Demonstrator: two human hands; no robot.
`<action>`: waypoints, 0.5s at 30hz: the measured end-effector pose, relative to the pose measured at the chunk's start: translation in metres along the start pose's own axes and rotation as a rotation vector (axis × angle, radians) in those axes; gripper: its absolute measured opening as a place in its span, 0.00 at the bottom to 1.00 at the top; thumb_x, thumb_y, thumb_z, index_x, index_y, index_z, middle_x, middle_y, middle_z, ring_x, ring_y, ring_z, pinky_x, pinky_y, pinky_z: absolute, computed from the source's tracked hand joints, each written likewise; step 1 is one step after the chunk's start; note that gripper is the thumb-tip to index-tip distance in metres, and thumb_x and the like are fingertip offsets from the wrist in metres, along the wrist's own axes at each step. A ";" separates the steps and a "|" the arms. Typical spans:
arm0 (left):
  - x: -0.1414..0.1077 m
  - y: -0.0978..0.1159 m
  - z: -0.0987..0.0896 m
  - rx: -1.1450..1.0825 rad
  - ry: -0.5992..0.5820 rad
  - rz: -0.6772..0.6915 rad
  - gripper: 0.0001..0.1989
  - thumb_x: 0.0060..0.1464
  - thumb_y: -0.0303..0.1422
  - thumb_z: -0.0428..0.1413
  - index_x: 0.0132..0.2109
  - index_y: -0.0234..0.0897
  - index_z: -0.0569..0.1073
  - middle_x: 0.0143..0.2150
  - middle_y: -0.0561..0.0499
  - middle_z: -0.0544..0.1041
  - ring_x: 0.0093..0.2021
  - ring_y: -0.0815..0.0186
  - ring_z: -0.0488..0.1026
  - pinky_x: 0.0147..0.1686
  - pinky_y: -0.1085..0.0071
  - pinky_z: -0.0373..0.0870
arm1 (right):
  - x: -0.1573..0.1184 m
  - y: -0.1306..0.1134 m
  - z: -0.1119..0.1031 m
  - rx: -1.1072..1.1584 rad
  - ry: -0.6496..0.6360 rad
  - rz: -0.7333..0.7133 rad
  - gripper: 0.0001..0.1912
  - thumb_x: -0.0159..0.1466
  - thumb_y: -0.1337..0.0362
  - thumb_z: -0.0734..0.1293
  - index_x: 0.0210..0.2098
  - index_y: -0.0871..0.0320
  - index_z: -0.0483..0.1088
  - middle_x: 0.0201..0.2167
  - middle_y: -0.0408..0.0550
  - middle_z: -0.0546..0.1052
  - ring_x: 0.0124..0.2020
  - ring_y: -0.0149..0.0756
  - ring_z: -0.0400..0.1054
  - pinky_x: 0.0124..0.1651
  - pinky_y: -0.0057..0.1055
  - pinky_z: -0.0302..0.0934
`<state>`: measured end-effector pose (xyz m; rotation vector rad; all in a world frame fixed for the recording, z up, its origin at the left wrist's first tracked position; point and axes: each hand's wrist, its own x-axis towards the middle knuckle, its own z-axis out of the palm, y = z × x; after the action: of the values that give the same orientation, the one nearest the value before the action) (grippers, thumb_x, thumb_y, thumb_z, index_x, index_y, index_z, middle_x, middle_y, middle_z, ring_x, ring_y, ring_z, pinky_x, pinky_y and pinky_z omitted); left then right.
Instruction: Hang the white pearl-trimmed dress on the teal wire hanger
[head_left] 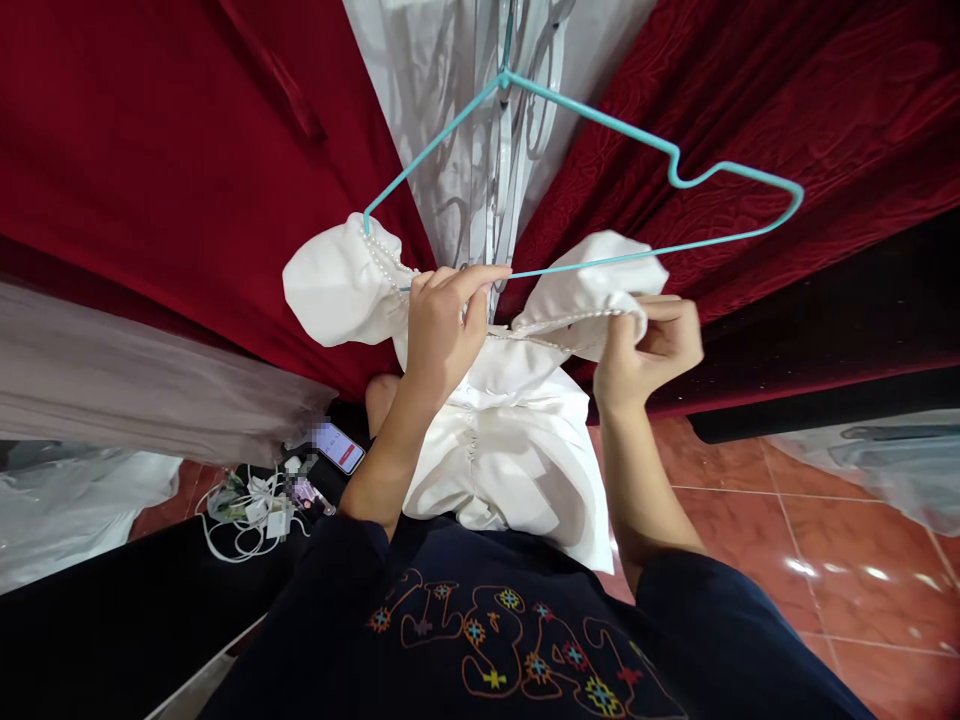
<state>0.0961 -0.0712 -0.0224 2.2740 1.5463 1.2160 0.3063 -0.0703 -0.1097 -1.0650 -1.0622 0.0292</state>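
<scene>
A white dress point(517, 450) with puffed sleeves and a pearl-trimmed neckline hangs down in front of me. Its left sleeve point(337, 285) sits over one end of a light blue hanger point(600, 115). My left hand point(450, 325) is closed around the hanger's lower bar near that sleeve, by the neckline. At the other side, my right hand point(656, 350) pinches the pearl edge of the right sleeve point(592, 280). The hanger's right end, with its notch, sticks out bare above that sleeve. The dress's lower part reaches down against my dark shirt.
Red curtains point(150, 120) drape on both sides, with a white metal rack point(499, 170) between them. To the left, a phone point(339, 447) and tangled white cables point(259, 510) lie on a black surface point(150, 600). Red floor tiles point(847, 530) show at right.
</scene>
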 end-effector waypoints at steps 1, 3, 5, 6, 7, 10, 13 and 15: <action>0.000 -0.001 0.000 0.005 -0.010 -0.004 0.14 0.68 0.24 0.53 0.49 0.44 0.82 0.45 0.55 0.85 0.43 0.62 0.78 0.54 0.62 0.65 | 0.006 0.006 -0.006 -0.026 0.046 0.042 0.09 0.62 0.67 0.68 0.26 0.57 0.65 0.25 0.42 0.69 0.28 0.29 0.65 0.33 0.30 0.60; 0.001 -0.002 0.000 0.001 -0.031 -0.005 0.16 0.67 0.23 0.52 0.49 0.44 0.82 0.46 0.55 0.85 0.43 0.62 0.78 0.54 0.61 0.65 | 0.025 0.020 -0.018 -0.077 0.105 0.095 0.10 0.61 0.72 0.67 0.26 0.58 0.64 0.23 0.39 0.66 0.25 0.26 0.60 0.31 0.28 0.55; 0.001 -0.003 -0.001 -0.017 -0.050 -0.005 0.17 0.66 0.22 0.52 0.49 0.44 0.82 0.46 0.55 0.85 0.43 0.62 0.78 0.54 0.61 0.65 | 0.050 0.032 -0.028 -0.129 0.152 0.135 0.14 0.59 0.78 0.66 0.23 0.58 0.62 0.20 0.37 0.62 0.22 0.23 0.55 0.29 0.27 0.49; 0.001 -0.004 -0.002 -0.029 -0.057 -0.007 0.17 0.66 0.22 0.52 0.50 0.44 0.82 0.46 0.55 0.85 0.43 0.62 0.78 0.54 0.61 0.66 | 0.065 0.036 -0.031 -0.157 0.172 0.146 0.16 0.58 0.81 0.66 0.22 0.58 0.61 0.20 0.35 0.61 0.22 0.22 0.54 0.30 0.27 0.48; 0.001 -0.004 -0.003 -0.040 -0.061 -0.008 0.17 0.65 0.21 0.53 0.50 0.45 0.83 0.46 0.55 0.85 0.43 0.62 0.78 0.54 0.61 0.66 | 0.079 0.039 -0.033 -0.191 0.183 0.147 0.17 0.58 0.82 0.66 0.21 0.58 0.60 0.19 0.35 0.60 0.22 0.21 0.54 0.31 0.27 0.48; 0.001 -0.006 -0.005 -0.065 -0.050 -0.001 0.18 0.65 0.21 0.53 0.50 0.45 0.83 0.46 0.56 0.85 0.43 0.62 0.79 0.53 0.61 0.67 | 0.118 0.035 -0.031 -0.225 0.170 0.066 0.18 0.56 0.83 0.69 0.21 0.59 0.60 0.21 0.35 0.63 0.27 0.22 0.60 0.34 0.29 0.48; 0.000 -0.006 -0.006 -0.082 -0.028 0.013 0.18 0.65 0.20 0.54 0.49 0.45 0.83 0.46 0.56 0.86 0.43 0.62 0.79 0.52 0.62 0.67 | 0.139 0.012 -0.020 -0.230 0.137 -0.029 0.18 0.57 0.81 0.69 0.22 0.59 0.58 0.24 0.35 0.65 0.32 0.23 0.64 0.37 0.32 0.47; -0.001 -0.006 -0.006 -0.084 -0.030 0.020 0.19 0.65 0.20 0.53 0.50 0.45 0.83 0.47 0.56 0.86 0.44 0.63 0.79 0.52 0.62 0.66 | 0.143 -0.009 -0.012 -0.256 0.024 -0.004 0.19 0.59 0.80 0.68 0.21 0.59 0.55 0.23 0.35 0.63 0.32 0.22 0.64 0.37 0.33 0.44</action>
<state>0.0875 -0.0709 -0.0225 2.2497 1.4380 1.2212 0.3868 -0.0137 -0.0052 -1.2904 -1.0652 -0.1253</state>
